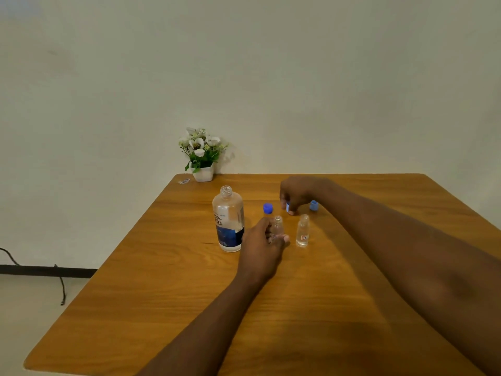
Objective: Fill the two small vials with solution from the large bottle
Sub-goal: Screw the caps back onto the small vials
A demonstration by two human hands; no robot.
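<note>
Near the end, we reckon; our left hand [261, 246] grips one vial [277, 226] beside the open large bottle [229, 221]; right hand [295, 194] pinches a light-blue cap [287, 207]; other vial [302, 232] looks filled, uncapped

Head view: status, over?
Left hand holds left vial, right hand pinches cap. Bottle open, upright. Right vial uncapped. Nothing blocking.

The held vial [277, 226] is partly covered by the left hand [260, 248], the pale blue cap [287, 207] mostly hidden under the right hand [298, 194]. The far scrap [184, 181] cannot be identified.
</note>
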